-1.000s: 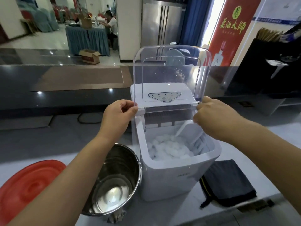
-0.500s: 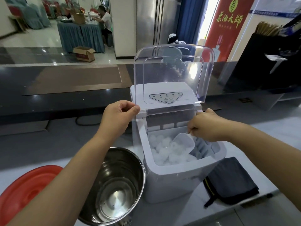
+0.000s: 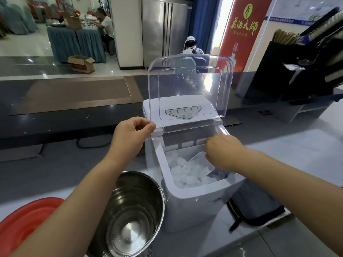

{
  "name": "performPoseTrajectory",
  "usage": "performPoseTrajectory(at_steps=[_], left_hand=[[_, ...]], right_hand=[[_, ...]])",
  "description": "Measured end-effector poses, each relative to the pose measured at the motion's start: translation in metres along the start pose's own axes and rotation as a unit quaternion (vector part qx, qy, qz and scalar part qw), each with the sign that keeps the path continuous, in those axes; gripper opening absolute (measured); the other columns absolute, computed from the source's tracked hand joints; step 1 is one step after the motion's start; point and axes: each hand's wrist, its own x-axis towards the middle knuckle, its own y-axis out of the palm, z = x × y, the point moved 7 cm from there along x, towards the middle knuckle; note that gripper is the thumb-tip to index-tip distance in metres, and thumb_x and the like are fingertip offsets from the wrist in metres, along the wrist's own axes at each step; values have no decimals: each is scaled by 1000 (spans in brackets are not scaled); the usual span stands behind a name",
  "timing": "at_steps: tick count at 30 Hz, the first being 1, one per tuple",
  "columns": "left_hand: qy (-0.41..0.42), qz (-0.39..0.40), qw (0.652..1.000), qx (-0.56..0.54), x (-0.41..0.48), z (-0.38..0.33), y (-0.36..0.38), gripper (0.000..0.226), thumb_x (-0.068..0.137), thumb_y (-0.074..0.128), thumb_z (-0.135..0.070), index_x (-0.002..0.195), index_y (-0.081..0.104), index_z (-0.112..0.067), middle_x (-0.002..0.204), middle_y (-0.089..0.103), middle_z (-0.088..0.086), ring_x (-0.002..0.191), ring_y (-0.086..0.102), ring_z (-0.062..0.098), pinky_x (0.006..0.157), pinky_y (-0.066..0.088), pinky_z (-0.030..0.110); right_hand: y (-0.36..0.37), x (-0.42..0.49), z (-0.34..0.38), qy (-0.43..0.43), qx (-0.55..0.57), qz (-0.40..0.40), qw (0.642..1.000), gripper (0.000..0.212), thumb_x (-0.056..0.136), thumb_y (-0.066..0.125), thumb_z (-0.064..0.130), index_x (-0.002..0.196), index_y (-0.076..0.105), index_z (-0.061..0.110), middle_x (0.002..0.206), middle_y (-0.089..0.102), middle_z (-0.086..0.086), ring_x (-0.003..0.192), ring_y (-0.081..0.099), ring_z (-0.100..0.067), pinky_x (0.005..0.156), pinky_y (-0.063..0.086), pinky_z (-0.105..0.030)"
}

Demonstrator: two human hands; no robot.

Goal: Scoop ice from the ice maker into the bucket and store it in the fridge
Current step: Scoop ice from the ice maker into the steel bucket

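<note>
Whereas a second ago the right hand was up at the rim of the ice maker, it has now sunk into the basket. Its grip is curled round the clear scoop, whose bowl lies on the ice. The left hand has stayed put, its grip pinching the lower left corner of the raised lid. The scoop looks unloaded, so the first stroke is probably only starting. The steel bucket stands just left of the machine on the bench, with no cubes in it.
</note>
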Motion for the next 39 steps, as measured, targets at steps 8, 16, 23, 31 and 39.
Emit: performPoseTrajectory(at_steps=[8,16,23,31,39], left_hand=[[1,7,1000,-12,0,3,0,10,86,67,-30,87,71,-21,73,69,-8,66,61,-2,59,48,11],[-2,15,1000,-25,0,4,-3,10,85,68,-31,84,72,-22,68,68,-11,61,59,-3,57,45,12],[-1,12,1000,-26,0,5,-3,12,84,68,-32,85,72,-21,73,69,-2,66,61,7,65,54,26],[-3,6,999,-36,1,7,-4,10,83,70,-32,76,71,-25,62,65,-11,58,55,0,64,53,30],[-2,43,998,-41,-3,6,-14,9,88,63,-24,89,72,-25,83,71,-7,79,65,8,75,56,28]], right_hand=[[1,5,-7,18,80,91,992,20,88,42,16,74,56,13,78,51,0,77,51,-25,59,39,-28],[10,4,4,50,209,170,962,32,86,53,19,56,46,19,61,45,2,67,44,-20,50,33,-22],[-1,-11,-13,119,267,166,942,27,87,49,14,60,50,14,69,50,-3,68,49,-22,52,38,-24],[-10,-22,-17,180,349,141,909,34,84,50,9,51,44,11,52,42,1,46,40,-16,38,32,-16],[-37,-41,-13,212,439,77,870,30,79,59,11,50,52,11,44,39,2,50,32,-19,52,30,-25]])
